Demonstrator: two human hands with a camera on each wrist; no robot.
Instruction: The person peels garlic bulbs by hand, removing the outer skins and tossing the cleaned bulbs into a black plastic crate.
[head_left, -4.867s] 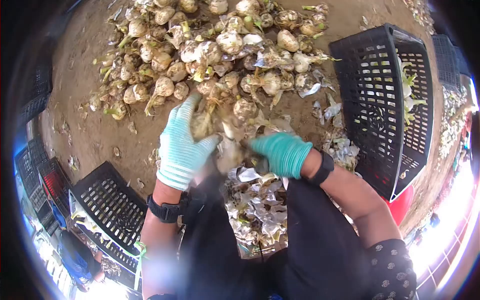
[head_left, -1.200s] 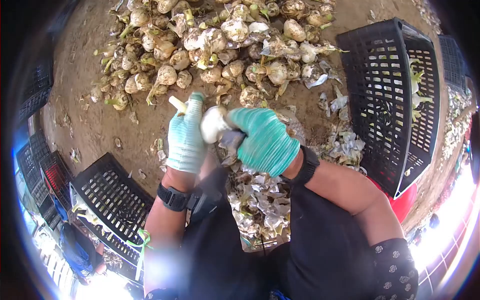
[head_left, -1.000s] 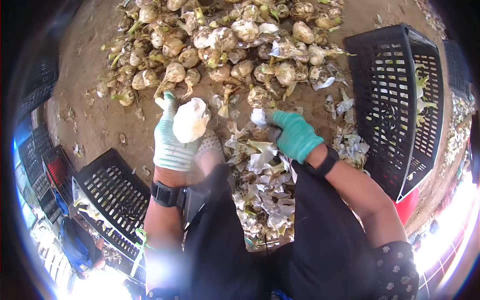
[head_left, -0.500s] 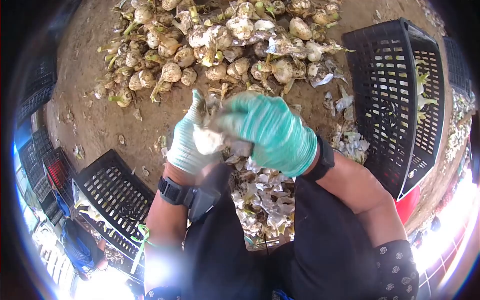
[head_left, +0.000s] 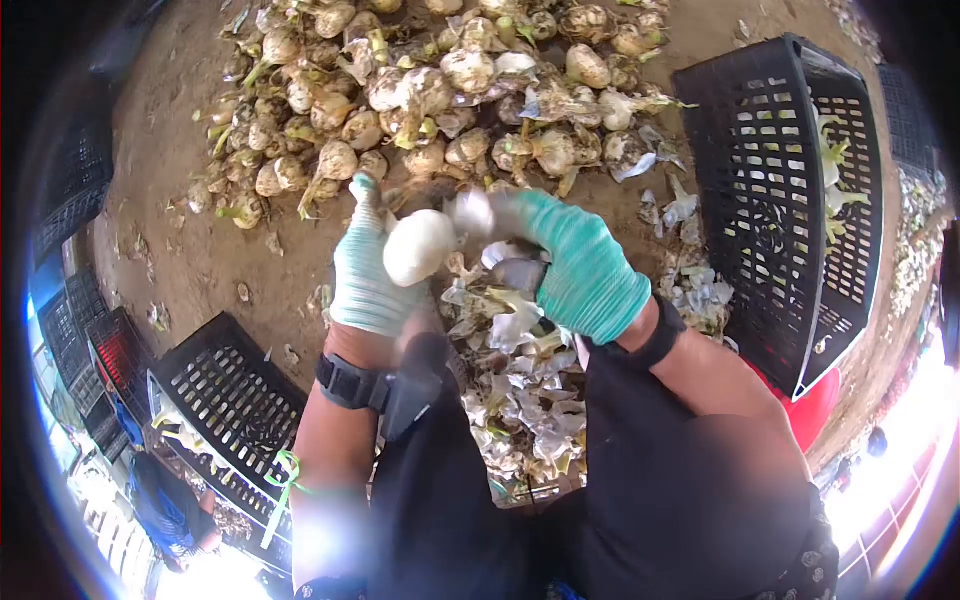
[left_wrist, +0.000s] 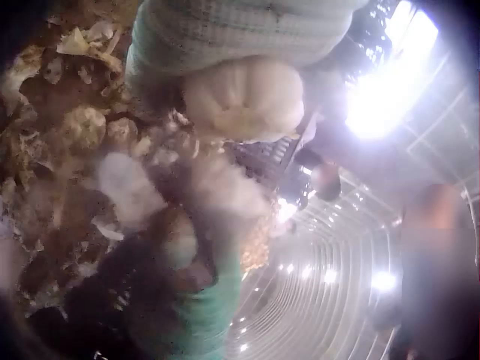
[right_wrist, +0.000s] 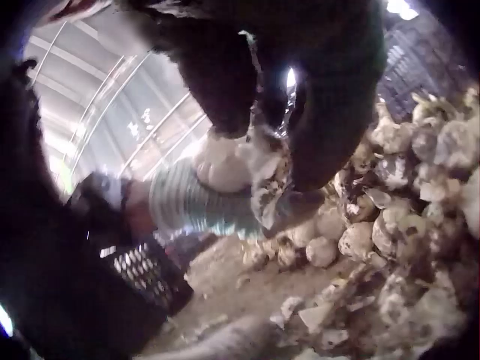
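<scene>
In the head view my gloved left hand (head_left: 372, 268) holds a smooth white garlic bulb (head_left: 419, 247), its thumb pointing up. Close on the right, my gloved right hand (head_left: 585, 262) pinches a blurred piece of pale skin (head_left: 473, 213); a dark object (head_left: 520, 273), possibly a tool, shows at its palm. The left wrist view has the peeled bulb (left_wrist: 244, 99) against the left glove (left_wrist: 240, 34). Dirty skin (right_wrist: 268, 176) hangs from the right hand's dark fingers (right_wrist: 319, 112) in the right wrist view, beside the bulb (right_wrist: 223, 163).
A heap of unpeeled bulbs (head_left: 425, 92) lies on the soil beyond the hands. Loose skins (head_left: 535, 420) are piled between the legs. Black crates stand at the right (head_left: 750, 200) and lower left (head_left: 235, 385); a red container (head_left: 805, 410) is behind the right one. Another person (head_left: 170, 505) is at lower left.
Since half a second ago, my right hand has moved slightly right, away from the bulb, with skin between its fingers. More of the white bulb shows in my left hand.
</scene>
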